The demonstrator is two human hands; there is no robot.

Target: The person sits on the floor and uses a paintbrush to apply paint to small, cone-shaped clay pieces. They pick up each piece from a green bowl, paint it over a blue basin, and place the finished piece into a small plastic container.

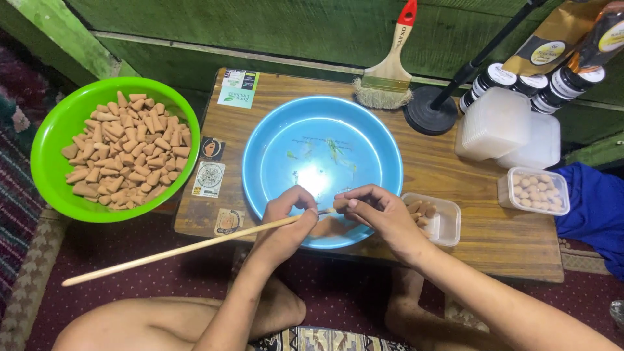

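My left hand (286,221) grips a long thin wooden stick (169,252) that runs down to the left over the table edge. Its tip meets my right hand (380,214), whose fingers pinch a small brown cone (340,203) against the stick's end. Both hands hover over the near rim of a blue bowl (273,149) that holds a little clear liquid. A small clear plastic box (448,224) with a few cones in it sits just right of my right hand.
A green bowl (49,153) heaped with brown cones stands at the left, off the low wooden table (494,240). A paintbrush (390,68), a black stand base (429,110), jars (500,78), stacked clear boxes (497,123) and a filled box (536,190) sit at the back right.
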